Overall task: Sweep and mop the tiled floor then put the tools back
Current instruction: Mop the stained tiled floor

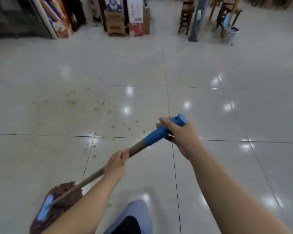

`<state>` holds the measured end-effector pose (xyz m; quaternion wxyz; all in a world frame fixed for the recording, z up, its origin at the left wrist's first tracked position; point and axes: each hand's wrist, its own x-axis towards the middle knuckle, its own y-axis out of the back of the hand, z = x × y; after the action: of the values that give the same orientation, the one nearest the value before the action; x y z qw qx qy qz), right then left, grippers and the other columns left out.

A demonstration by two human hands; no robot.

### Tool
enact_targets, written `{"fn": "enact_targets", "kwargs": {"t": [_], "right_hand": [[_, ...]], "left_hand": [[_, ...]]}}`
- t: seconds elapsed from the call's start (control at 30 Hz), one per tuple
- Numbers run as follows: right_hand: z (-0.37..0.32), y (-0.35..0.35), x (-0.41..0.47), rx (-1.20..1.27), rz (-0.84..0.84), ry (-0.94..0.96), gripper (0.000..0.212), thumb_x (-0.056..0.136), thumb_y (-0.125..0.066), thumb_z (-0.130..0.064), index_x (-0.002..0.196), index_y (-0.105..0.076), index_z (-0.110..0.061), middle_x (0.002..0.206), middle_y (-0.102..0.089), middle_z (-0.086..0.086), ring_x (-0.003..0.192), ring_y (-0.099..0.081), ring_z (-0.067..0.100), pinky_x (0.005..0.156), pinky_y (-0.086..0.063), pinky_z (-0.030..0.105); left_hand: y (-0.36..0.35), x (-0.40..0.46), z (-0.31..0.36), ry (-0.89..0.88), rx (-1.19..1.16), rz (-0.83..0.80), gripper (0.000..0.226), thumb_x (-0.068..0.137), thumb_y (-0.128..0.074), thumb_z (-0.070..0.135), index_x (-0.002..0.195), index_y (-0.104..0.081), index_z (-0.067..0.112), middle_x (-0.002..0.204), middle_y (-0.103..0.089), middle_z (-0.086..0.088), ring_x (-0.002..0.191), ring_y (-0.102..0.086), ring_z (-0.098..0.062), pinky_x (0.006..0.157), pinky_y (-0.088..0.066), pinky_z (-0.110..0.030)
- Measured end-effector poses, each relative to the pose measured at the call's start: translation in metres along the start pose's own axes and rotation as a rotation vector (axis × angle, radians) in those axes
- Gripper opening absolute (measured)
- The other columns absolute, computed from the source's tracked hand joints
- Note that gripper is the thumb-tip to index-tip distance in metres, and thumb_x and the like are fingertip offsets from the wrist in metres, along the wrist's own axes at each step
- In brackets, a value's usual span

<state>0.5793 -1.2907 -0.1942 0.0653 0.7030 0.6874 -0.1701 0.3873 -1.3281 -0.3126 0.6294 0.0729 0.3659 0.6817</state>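
A: Where was the mop (108, 168)?
B: It ran diagonally across the tiled floor (210, 107), its brown head (61, 206) flat on the tiles at lower left.
A: Grip state?
B: The right hand (181, 134) was clenched round the blue handle end (161, 132); the left hand (116, 163) was clenched round the pole lower down.
A: Floor condition?
B: Yellowish spots (113, 126) lay ahead of the hands.

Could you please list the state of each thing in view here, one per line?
mop: head down on the floor, handle slanted up to the hands
left hand: closed around the mop's brown shaft
right hand: closed around the blue grip at the top
tiled floor: glossy, with yellowish spots scattered ahead of the mop
wooden stools: upright, far back
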Motion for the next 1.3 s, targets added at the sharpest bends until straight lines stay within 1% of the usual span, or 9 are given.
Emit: {"fn": "enact_targets", "kwargs": {"t": [0.17,0.3,0.4,0.53,0.63,0.83,0.97,1.13,1.3], "right_hand": [[-0.032,-0.01,0.054,-0.081,-0.318,0.036,0.017,0.078,-0.07,-0.033,0.081,-0.066,-0.016,0.086,-0.074,0.003,0.092,-0.069,0.019,0.081,-0.056,0.03],[-0.052,-0.013,0.087,0.128,-0.434,-0.113,0.052,0.066,-0.06,-0.058,0.086,-0.067,-0.011,0.09,-0.074,0.006,0.094,-0.07,0.018,0.077,-0.054,0.032],[-0.066,-0.011,0.108,0.111,-0.488,-0.221,0.069,0.063,-0.049,-0.067,0.087,-0.07,-0.005,0.095,-0.073,0.014,0.095,-0.07,0.022,0.079,-0.052,0.034],[-0.079,-0.023,0.129,-0.071,-0.608,-0.3,0.065,0.086,-0.04,-0.061,0.085,-0.073,-0.006,0.098,-0.073,0.012,0.092,-0.069,0.019,0.08,-0.048,0.03],[-0.087,-0.039,0.134,-0.173,-0.831,-0.339,0.054,0.075,-0.052,-0.055,0.087,-0.074,-0.007,0.098,-0.072,0.009,0.089,-0.065,0.015,0.079,-0.046,0.022],[-0.09,-0.05,0.14,-0.285,-1.315,-0.422,0.051,0.08,-0.052,-0.045,0.103,-0.067,-0.002,0.112,-0.067,0.016,0.109,-0.059,0.022,0.099,-0.042,0.028],[-0.076,-0.047,0.13,-0.318,-1.64,-0.647,0.059,0.076,-0.045,-0.05,0.103,-0.067,-0.003,0.121,-0.064,0.014,0.115,-0.057,0.022,0.105,-0.04,0.031],[-0.041,-0.036,0.121,-0.699,-1.602,-0.719,0.045,0.092,-0.044,-0.048,0.09,-0.067,-0.009,0.093,-0.071,0.007,0.089,-0.066,0.013,0.08,-0.05,0.022],[0.019,0.008,0.098,-1.073,-1.601,-0.773,0.045,0.094,-0.044,-0.047,0.081,-0.061,-0.008,0.078,-0.065,0.007,0.069,-0.06,0.015,0.067,-0.047,0.023]], "left_hand": [[0.004,0.028,0.023,0.067,-0.175,0.267,0.072,0.076,-0.018,0.051,0.122,-0.055,0.01,0.126,-0.05,-0.011,0.123,-0.04,-0.024,0.099,-0.027,-0.029],[-0.005,0.054,0.049,0.313,-0.421,0.374,0.054,0.095,-0.028,0.047,0.133,-0.047,0.014,0.148,-0.028,-0.011,0.139,-0.016,-0.018,0.107,-0.012,-0.019],[-0.015,0.069,0.066,0.49,-0.683,0.601,0.044,0.101,-0.03,0.019,0.145,-0.028,0.018,0.152,-0.021,-0.012,0.14,-0.013,-0.027,0.111,-0.012,-0.025],[-0.007,0.081,0.092,0.675,-1.041,0.709,0.044,0.097,-0.041,0.026,0.14,-0.036,0.014,0.15,-0.019,-0.006,0.127,-0.03,-0.021,0.105,-0.022,-0.031],[0.008,0.078,0.1,0.658,-1.127,0.846,0.053,0.094,-0.047,0.032,0.143,-0.03,0.019,0.149,-0.02,-0.005,0.125,-0.039,-0.025,0.106,-0.033,-0.039],[0.012,0.062,0.105,0.496,-1.992,0.952,0.029,0.098,-0.042,0.016,0.126,-0.04,0.007,0.118,-0.051,-0.013,0.088,-0.058,-0.025,0.079,-0.049,-0.029],[-0.002,0.025,0.105,0.503,-1.916,1.121,0.026,0.096,-0.029,0.003,0.073,-0.04,0.009,0.07,-0.04,-0.007,0.059,-0.043,-0.015,0.054,-0.043,-0.02],[-0.06,-0.035,0.115,0.718,-1.984,1.102,0.033,0.099,-0.034,0.011,0.066,-0.038,0.007,0.03,-0.039,-0.004,0.019,-0.037,-0.008,0.023,-0.031,-0.013],[-0.126,-0.093,0.131,0.835,-1.996,1.018,0.029,0.098,-0.043,0.021,0.073,-0.041,0.007,0.035,-0.044,-0.004,0.021,-0.04,-0.008,0.023,-0.033,-0.013]]}}
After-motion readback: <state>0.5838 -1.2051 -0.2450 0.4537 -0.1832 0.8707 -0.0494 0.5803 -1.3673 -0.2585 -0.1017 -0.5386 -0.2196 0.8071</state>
